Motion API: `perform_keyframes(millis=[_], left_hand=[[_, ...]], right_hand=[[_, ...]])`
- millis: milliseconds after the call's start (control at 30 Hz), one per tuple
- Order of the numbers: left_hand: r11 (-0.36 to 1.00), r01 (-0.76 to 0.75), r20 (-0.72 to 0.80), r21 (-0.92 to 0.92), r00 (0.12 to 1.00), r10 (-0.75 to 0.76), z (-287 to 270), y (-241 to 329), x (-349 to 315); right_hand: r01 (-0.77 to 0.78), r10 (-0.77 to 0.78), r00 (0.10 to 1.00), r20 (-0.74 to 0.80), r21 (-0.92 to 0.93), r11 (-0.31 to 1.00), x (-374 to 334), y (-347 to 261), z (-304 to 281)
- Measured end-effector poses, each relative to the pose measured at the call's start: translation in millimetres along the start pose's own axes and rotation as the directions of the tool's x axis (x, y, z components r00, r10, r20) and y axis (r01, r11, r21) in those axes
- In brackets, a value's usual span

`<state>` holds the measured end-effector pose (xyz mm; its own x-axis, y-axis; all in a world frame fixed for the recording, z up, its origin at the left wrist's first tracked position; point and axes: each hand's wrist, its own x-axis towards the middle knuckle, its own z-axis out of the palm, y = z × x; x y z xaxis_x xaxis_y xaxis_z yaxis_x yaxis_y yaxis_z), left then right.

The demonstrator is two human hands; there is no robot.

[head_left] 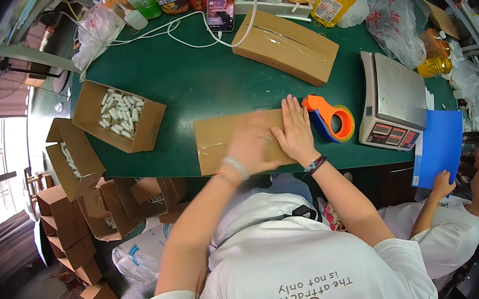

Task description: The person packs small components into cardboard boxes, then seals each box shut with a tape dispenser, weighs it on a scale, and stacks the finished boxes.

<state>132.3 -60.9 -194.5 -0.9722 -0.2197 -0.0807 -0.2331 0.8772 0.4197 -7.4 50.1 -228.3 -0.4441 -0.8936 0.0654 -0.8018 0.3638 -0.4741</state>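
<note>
Both hands lie flat on a closed brown cardboard box (221, 143) at the near edge of the green surface (208, 82). The left hand (249, 145) is blurred and open; the right hand (294, 125) presses with fingers together, probably smoothing the shiny tape. The orange tape dispenser (330, 116) rests just beside.

Your flat brown cardboard box (224, 142) lies closed near the counter's front edge. A clear tape strip crosses its top.
</note>
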Motion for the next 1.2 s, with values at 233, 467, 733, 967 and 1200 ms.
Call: perform_keyframes(millis=[233, 467, 733, 967, 1200], left_hand=[[0.953, 0.302, -0.193, 0.001, 0.936, -0.296, -4, -66, -56], [0.503, 0.426, -0.166, -0.752, 0.617, -0.770, 24, -90, -60], [0.633, 0.553, -0.180, -0.542, 0.659, -0.730, 2, -69, -56], [0.009, 0.189, 0.152, -0.982, 0.816, -0.557, 36, -107, -96], [0.287, 0.064, -0.048, -0.956, 0.928, -0.369, -23, -83, -15]], right_hand=[[-0.101, 0.103, 0.994, -0.029, 0.072, 0.992, 3, 6, -1], [-0.282, 0.326, 0.943, 0.075, 0.703, 0.653, -6, 23, 6], [-0.277, 0.375, 0.910, 0.175, 0.931, 0.239, -19, 34, 15], [-0.303, 0.505, 0.827, 0.249, 0.953, 0.027, -69, 3, 14], [-0.294, 0.581, 0.791, 0.193, 0.952, 0.083, -45, -7, -95]])
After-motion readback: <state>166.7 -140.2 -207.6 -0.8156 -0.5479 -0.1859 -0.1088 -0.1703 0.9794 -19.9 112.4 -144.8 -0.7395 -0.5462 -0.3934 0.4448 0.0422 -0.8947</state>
